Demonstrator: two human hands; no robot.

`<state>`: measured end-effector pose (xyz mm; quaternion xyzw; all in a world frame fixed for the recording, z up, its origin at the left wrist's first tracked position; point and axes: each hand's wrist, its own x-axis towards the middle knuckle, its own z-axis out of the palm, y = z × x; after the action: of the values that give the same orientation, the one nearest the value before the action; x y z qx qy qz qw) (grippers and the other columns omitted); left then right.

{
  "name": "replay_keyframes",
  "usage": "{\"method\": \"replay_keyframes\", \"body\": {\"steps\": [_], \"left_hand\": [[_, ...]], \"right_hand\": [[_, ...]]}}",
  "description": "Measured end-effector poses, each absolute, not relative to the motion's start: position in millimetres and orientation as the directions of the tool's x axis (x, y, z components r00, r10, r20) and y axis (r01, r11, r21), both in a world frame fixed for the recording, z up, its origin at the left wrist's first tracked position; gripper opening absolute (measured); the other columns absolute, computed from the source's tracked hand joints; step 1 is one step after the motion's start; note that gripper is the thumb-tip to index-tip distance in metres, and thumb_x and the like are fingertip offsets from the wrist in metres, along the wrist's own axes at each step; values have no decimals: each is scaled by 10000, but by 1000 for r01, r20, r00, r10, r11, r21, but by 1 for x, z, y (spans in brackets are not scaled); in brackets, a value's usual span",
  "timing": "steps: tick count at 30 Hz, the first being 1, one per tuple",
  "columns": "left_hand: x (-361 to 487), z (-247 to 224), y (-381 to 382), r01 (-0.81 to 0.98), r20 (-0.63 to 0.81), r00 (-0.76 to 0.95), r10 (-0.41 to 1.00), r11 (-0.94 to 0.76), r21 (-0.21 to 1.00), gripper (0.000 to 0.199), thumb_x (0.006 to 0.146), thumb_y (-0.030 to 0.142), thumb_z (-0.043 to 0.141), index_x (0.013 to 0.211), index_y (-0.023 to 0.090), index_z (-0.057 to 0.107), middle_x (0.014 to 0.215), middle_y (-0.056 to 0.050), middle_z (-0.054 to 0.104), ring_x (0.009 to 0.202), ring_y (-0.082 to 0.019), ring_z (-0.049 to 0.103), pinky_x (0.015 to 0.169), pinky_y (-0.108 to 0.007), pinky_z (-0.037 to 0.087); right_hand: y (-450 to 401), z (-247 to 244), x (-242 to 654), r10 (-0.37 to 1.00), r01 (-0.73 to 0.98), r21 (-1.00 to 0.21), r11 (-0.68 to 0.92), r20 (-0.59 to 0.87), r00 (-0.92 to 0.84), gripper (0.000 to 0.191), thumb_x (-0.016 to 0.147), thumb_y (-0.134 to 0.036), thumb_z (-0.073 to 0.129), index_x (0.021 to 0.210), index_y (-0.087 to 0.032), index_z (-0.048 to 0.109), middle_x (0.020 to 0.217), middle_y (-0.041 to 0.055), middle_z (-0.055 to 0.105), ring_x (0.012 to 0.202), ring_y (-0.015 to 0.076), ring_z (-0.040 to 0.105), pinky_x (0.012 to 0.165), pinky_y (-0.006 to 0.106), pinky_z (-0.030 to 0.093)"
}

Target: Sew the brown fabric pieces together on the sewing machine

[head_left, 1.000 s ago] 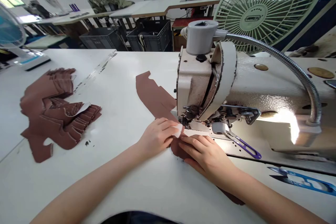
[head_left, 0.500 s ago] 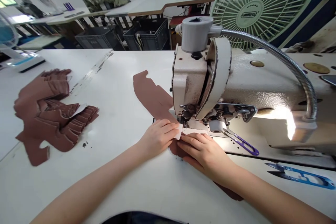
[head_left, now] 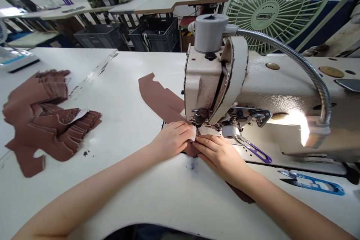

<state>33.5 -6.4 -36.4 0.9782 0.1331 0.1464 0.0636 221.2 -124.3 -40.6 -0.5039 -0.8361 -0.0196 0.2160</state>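
A long brown leather-like piece [head_left: 161,97] lies on the white table and runs under the sewing machine head [head_left: 201,82]. My left hand [head_left: 171,138] is closed, pinching a small white patch [head_left: 193,134] against the brown piece close by the needle area. Fingers stretched and lying flat, my right hand [head_left: 219,153] presses the brown piece just right of the patch. Part of that piece is hidden under my right hand, and its end shows beneath the forearm. The needle tip is too small to make out.
A pile of cut brown pieces [head_left: 50,116] lies on the left. Purple-handled thread snips [head_left: 257,152] rest on the machine bed, and blue snips [head_left: 315,183] lie nearer me. A green fan [head_left: 266,15] stands behind the machine. Grey crates [head_left: 156,35] stand beyond the table.
Both hands have shifted slightly toward the machine with the brown piece and the white patch. The whole view has also drifted a little.
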Motion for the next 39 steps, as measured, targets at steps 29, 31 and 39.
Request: {"method": "replay_keyframes", "body": {"steps": [29, 31, 39], "left_hand": [[38, -35, -2, 265, 277, 912, 303, -950, 168, 233, 875, 142, 464, 1021, 220, 628, 983, -45, 648, 971, -193, 571, 835, -322, 457], [37, -35, -2, 265, 278, 912, 303, -950, 167, 229, 874, 145, 469, 1028, 213, 623, 1002, -51, 647, 979, -199, 565, 833, -327, 456], [38, -26, -3, 284, 266, 915, 302, -953, 107, 198, 849, 145, 490, 984, 213, 617, 947, -38, 632, 898, -199, 544, 781, -323, 429]], "right_hand": [[-125, -35, 220, 861, 860, -186, 475, 301, -410, 337, 936, -154, 408, 1216, -144, 594, 1245, 90, 621, 977, 223, 588, 789, 373, 525], [-126, -31, 219, 873, 852, -228, 472, 252, -417, 370, 899, -142, 426, 1242, -139, 565, 1271, 89, 602, 986, 236, 566, 788, 384, 513], [-127, -27, 214, 899, 865, -251, 434, 188, -397, 343, 889, -158, 422, 1203, -129, 557, 1223, 109, 613, 933, 250, 510, 764, 389, 444]]}}
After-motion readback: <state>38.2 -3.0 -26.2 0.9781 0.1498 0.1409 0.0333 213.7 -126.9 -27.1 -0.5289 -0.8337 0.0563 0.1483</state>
